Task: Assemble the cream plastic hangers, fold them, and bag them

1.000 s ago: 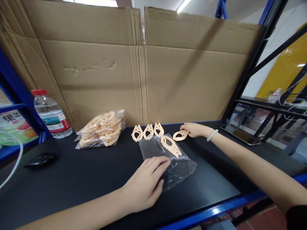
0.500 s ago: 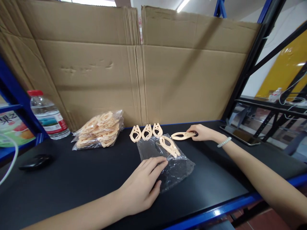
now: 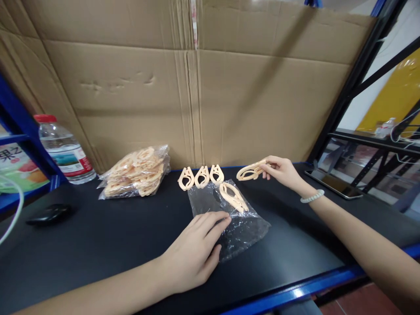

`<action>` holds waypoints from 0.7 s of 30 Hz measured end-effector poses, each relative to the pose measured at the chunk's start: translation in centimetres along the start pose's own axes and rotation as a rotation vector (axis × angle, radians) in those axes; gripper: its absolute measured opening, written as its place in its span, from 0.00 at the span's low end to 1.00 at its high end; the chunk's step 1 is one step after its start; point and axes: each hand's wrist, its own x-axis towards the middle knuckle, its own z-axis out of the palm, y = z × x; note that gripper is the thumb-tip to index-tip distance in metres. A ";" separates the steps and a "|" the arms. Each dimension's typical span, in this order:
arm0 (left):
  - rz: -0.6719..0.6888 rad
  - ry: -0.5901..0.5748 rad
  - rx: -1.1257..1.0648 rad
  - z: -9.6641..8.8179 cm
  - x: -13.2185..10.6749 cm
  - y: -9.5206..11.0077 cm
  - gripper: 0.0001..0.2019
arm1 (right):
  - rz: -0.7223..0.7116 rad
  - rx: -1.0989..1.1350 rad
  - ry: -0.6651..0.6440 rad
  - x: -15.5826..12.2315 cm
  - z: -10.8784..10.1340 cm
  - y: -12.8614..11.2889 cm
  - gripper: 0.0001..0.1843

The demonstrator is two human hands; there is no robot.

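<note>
My right hand (image 3: 278, 170) pinches one end of a peach-coloured folded plastic hanger (image 3: 247, 173), held tilted just above the black table. My left hand (image 3: 200, 249) lies with its fingers stretched over the near left part of a clear plastic bag (image 3: 244, 232). On the far part of that bag is another folded hanger (image 3: 232, 197); whether it is inside or on top I cannot tell. Beyond the bag, three more folded hangers stand in a row: a left one (image 3: 181, 180), a middle one (image 3: 197, 178) and a right one (image 3: 212, 176).
A stack of bagged hangers (image 3: 136, 173) sits at the back left, near a red-capped water bottle (image 3: 67, 153) and a black mouse (image 3: 49, 214). A cardboard wall (image 3: 138, 96) closes off the back. At the right edge lies a flat dark tablet-like device (image 3: 333, 183).
My right hand has lifted the hanger off the table and turned it so its loop tilts. My left hand stays on the bag. The camera view has tipped slightly downward.
</note>
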 end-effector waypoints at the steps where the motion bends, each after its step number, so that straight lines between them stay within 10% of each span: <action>1: -0.001 -0.002 -0.002 0.0 0.0 0.0 0.28 | 0.009 0.027 0.004 -0.1 0.2 -0.4 0.22; 11: -0.008 0.018 0.004 0.1 -0.1 0.0 0.29 | -0.047 0.392 0.120 -1.5 1.4 -4.4 0.10; 21: -0.038 0.081 0.007 0.3 -0.2 0.3 0.33 | -0.659 -0.161 -0.148 -6.9 0.8 -13.7 0.11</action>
